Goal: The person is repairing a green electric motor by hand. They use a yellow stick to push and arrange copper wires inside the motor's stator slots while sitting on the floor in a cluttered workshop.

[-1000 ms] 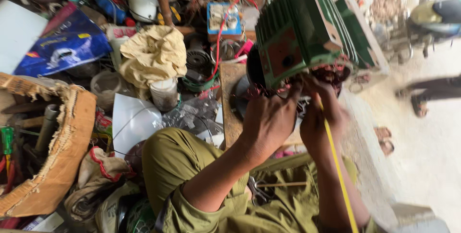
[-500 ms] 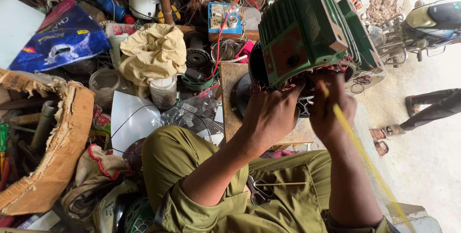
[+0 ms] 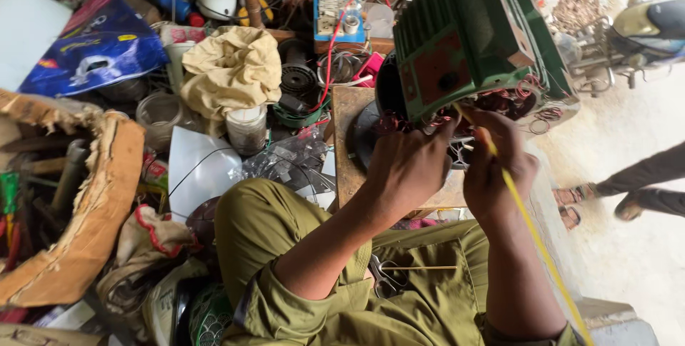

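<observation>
A green finned electric motor housing (image 3: 471,39) rests tilted on a small wooden block (image 3: 349,139), its open end with reddish copper windings (image 3: 514,100) facing me. My left hand (image 3: 407,168) presses against the windings at the lower left of the opening, fingers curled in. My right hand (image 3: 496,168) pinches a long yellow strip (image 3: 531,235) that runs from the windings back past my right forearm. Scissors (image 3: 385,278) lie in my lap on olive-green trousers.
Clutter fills the ground to the left: a torn cardboard box (image 3: 78,246), a yellow cloth (image 3: 232,68), a blue plastic bag (image 3: 93,50), jars, a blue meter (image 3: 335,18) with red wire. Another person's sandalled feet (image 3: 621,200) stand at the right, near a parked scooter (image 3: 642,28).
The view has shifted slightly. Both hands stay at the motor's open end, and the yellow strip has swung a little while the right hand keeps hold of it. The feet at the right have moved.
</observation>
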The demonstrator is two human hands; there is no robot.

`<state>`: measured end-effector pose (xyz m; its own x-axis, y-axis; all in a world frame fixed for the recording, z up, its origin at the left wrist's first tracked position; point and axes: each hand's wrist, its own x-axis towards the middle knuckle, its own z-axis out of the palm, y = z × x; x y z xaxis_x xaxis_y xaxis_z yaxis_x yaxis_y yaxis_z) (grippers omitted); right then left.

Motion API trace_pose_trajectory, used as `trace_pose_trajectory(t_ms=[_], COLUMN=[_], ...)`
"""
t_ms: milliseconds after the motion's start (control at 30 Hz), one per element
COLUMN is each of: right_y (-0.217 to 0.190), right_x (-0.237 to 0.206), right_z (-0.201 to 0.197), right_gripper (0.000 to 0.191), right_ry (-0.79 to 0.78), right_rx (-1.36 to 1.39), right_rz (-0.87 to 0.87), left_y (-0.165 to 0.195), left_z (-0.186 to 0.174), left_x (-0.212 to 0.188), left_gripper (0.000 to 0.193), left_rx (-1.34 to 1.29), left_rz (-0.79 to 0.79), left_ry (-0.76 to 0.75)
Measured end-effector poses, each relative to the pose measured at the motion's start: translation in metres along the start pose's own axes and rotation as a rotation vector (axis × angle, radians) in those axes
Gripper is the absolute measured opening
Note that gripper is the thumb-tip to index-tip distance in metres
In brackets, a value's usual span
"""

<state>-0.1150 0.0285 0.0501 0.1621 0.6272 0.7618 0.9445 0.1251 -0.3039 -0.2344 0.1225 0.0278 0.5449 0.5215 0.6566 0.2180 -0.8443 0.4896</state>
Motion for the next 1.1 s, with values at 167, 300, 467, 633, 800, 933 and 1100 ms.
trace_pose_trajectory(t_ms=[167,300,467,633,800,933,1100], right_y=[0.015,0.024,0.024,0.007,0.009,0.019,0.023], right_x=[0.003,0.007,0.017,0.004,0.002,0.009,0.011], right_z=[0.007,0.013,0.019,-0.002,-0.003,-0.003,0.004], right_gripper=[0.026,0.034,0.032,0.019,0.022,0.017,0.018], right_ry=[-0.186,-0.215,-0.256,-0.017,-0.082,-0.082,-0.082], right_rx=[-0.322,-0.372,-0.406,0.021,-0.015,0.108,0.210], right_rz=[0.072,-0.067,0.053,-0.002,0.203,0.065,0.303], left_y=[-0.006,-0.007,0.001,0.007,0.003,-0.001,-0.003], left_z=[0.006,0.009,0.008,0.003,0.002,0.005,0.008], left_x=[-0.002,-0.003,-0.003,0.001,0.004,0.004,0.005], left_gripper=[0.053,0.017,0.025,0.038,0.039,0.026,0.015], left_rx=[-0.030,0.026,0.030,0.137,0.062,0.003,-0.050], left_rz=[-0.060,-0.042,-0.040,-0.005,0.010,-0.031,-0.041], left_ry=[-0.140,-0.111,-0.052,-0.131,-0.034,-0.055,-0.035])
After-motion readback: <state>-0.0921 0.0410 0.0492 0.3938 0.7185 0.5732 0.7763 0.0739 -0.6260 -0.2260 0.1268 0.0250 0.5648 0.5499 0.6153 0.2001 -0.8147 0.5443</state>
